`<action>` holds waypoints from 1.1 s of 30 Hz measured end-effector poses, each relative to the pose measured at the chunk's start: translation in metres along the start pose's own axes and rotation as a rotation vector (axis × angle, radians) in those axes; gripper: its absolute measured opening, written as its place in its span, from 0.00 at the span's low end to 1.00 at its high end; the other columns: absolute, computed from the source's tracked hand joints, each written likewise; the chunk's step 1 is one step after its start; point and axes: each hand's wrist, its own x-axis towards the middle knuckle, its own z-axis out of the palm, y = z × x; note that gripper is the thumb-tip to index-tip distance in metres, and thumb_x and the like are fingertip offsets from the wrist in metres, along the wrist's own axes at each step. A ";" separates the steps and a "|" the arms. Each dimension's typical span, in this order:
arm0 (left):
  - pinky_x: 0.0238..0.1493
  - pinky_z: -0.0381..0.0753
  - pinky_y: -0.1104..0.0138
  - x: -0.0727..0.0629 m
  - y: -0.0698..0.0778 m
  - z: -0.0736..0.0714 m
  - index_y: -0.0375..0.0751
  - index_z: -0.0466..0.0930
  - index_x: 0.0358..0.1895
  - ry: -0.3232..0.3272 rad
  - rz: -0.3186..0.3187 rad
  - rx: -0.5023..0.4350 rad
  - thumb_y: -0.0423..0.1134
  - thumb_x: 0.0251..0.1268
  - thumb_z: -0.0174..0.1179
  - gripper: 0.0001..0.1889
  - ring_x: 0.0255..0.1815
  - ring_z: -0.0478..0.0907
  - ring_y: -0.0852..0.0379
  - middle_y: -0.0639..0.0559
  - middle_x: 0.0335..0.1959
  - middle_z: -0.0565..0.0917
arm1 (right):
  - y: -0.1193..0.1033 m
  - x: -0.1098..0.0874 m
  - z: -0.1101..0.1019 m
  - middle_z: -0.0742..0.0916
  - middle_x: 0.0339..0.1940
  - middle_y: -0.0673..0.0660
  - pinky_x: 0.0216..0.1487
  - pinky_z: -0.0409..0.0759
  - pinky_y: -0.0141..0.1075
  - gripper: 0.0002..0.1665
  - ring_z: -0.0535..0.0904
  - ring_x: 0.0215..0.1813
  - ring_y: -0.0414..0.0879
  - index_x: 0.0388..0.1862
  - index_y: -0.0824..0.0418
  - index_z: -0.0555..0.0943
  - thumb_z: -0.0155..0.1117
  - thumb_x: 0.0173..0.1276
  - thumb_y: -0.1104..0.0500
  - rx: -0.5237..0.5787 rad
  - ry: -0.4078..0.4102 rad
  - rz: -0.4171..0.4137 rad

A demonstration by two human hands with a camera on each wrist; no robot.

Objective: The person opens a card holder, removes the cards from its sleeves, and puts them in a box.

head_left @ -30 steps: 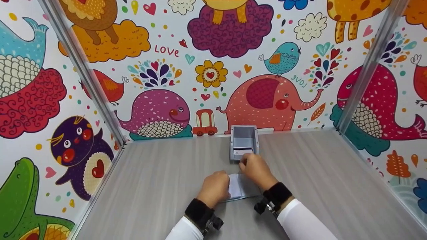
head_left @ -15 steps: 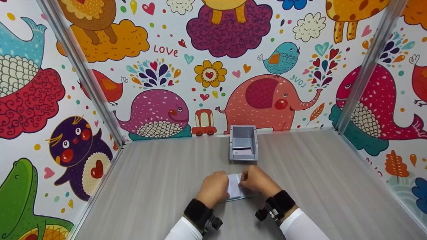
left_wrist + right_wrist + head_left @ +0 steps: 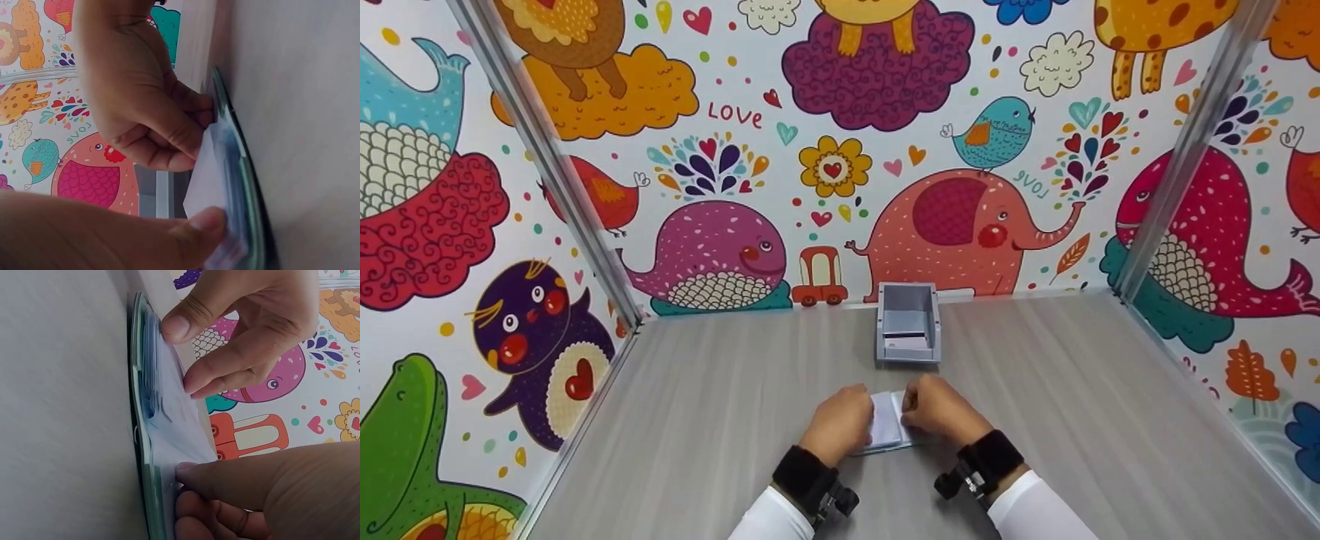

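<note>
A small card holder book (image 3: pixel 885 422) with clear leaves and a green cover (image 3: pixel 135 349) lies spread on the table in front of the box. My left hand (image 3: pixel 838 424) holds its left side, the thumb (image 3: pixel 208 222) on the thick stack of leaves. On the right half, my right hand (image 3: pixel 943 409) pinches what looks like a thin white card (image 3: pixel 166 489) against a lifted clear leaf (image 3: pixel 185 441). My fingers hide most of the card, and its seating in a sleeve cannot be made out.
Behind the book, a grey open box (image 3: pixel 907 311) stands near the back wall, with white cards (image 3: pixel 905 343) at its front. Patterned panels (image 3: pixel 832 90) with metal posts (image 3: pixel 551 165) enclose the wood-look table (image 3: pixel 720 390) at the back and sides.
My right hand has come back from the box's front edge to the right half of the book, where a pale strip now shows by the fingers. The left hand stays put.
</note>
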 end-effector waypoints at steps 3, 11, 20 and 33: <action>0.40 0.86 0.59 0.000 0.000 0.000 0.38 0.88 0.32 0.013 0.010 -0.027 0.28 0.56 0.78 0.06 0.34 0.79 0.54 0.49 0.39 0.83 | 0.002 0.000 -0.001 0.80 0.21 0.45 0.27 0.71 0.32 0.13 0.74 0.25 0.40 0.24 0.60 0.85 0.81 0.56 0.73 0.003 0.012 -0.029; 0.35 0.86 0.56 0.000 0.001 0.002 0.40 0.85 0.30 0.050 0.005 -0.013 0.28 0.57 0.74 0.07 0.31 0.81 0.51 0.48 0.33 0.85 | 0.004 -0.002 -0.002 0.80 0.22 0.45 0.28 0.72 0.33 0.13 0.74 0.26 0.41 0.25 0.61 0.84 0.81 0.56 0.72 0.021 0.021 -0.060; 0.32 0.83 0.57 0.002 0.001 0.000 0.44 0.84 0.25 0.052 0.002 -0.044 0.26 0.48 0.77 0.11 0.28 0.81 0.52 0.49 0.29 0.87 | 0.006 -0.004 -0.002 0.80 0.22 0.46 0.28 0.73 0.33 0.12 0.75 0.26 0.41 0.26 0.62 0.85 0.80 0.56 0.73 0.045 0.022 -0.073; 0.27 0.78 0.56 0.015 -0.014 0.037 0.49 0.84 0.21 0.133 0.066 -0.074 0.28 0.54 0.72 0.12 0.24 0.76 0.56 0.54 0.24 0.87 | 0.031 0.010 0.009 0.81 0.24 0.47 0.30 0.73 0.37 0.11 0.76 0.28 0.43 0.27 0.57 0.86 0.67 0.73 0.65 0.012 0.028 -0.163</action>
